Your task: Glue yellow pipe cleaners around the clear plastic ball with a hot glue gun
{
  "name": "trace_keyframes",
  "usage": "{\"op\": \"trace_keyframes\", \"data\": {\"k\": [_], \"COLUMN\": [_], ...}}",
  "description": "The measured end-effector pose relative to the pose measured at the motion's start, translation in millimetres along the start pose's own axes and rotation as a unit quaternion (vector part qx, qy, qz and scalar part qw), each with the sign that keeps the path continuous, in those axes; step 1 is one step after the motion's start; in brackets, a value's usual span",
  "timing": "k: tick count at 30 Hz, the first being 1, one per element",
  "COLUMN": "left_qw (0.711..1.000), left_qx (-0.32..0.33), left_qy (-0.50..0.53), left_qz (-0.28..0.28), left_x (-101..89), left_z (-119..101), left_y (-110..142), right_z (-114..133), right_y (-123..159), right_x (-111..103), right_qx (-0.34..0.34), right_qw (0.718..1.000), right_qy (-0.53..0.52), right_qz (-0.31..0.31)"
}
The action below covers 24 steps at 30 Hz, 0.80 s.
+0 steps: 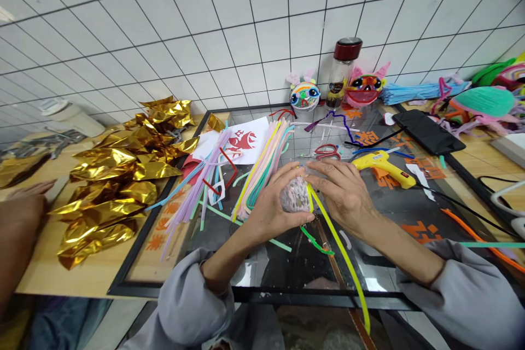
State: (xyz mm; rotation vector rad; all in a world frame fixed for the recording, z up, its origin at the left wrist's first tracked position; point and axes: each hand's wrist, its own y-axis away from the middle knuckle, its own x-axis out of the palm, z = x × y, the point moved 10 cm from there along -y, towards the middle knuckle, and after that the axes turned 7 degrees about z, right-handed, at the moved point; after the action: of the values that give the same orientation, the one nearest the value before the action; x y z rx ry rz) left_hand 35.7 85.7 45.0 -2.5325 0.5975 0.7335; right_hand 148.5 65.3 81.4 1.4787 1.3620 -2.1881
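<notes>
My left hand (268, 202) is wrapped round a speckled grey-pink ball (293, 196), its thumb along the lower side. A yellow pipe cleaner (342, 246) runs against the ball's right side, and its long free end hangs down over the table's front edge. With fingertips together, my right hand (348, 194) presses at the ball's upper right, on the pipe cleaner; the exact pinch point is hidden. Just below the hands lies a green pipe cleaner piece (318, 241). A yellow glue gun (385, 167) rests beyond my right hand, near red-handled scissors (327, 151).
Pastel pipe cleaners (262, 167) lie in bundles left of my hands. Gold foil (123, 169) covers the left side, where another person's arm (20, 229) reaches in. Finished animal heads (304, 93), a glass bottle (339, 79) and a phone (429, 131) are farther back.
</notes>
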Motion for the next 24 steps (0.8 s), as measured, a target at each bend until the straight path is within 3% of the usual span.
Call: {"op": "trace_keyframes", "data": {"k": [14, 24], "left_qw": [0.995, 0.995], "left_qx": [-0.022, -0.037], "left_qy": [0.100, 0.095], "left_qz": [0.003, 0.003], "left_x": [-0.5, 1.4], "left_z": [8, 13], "left_y": [-1, 0], "right_z": [0, -4], "right_y": [0, 2], "right_x": [0, 4], "right_qx": [-0.002, 0.012], "right_qw": [1.000, 1.000], "right_qy": [0.002, -0.007], "right_qz": [0.001, 0.006]}}
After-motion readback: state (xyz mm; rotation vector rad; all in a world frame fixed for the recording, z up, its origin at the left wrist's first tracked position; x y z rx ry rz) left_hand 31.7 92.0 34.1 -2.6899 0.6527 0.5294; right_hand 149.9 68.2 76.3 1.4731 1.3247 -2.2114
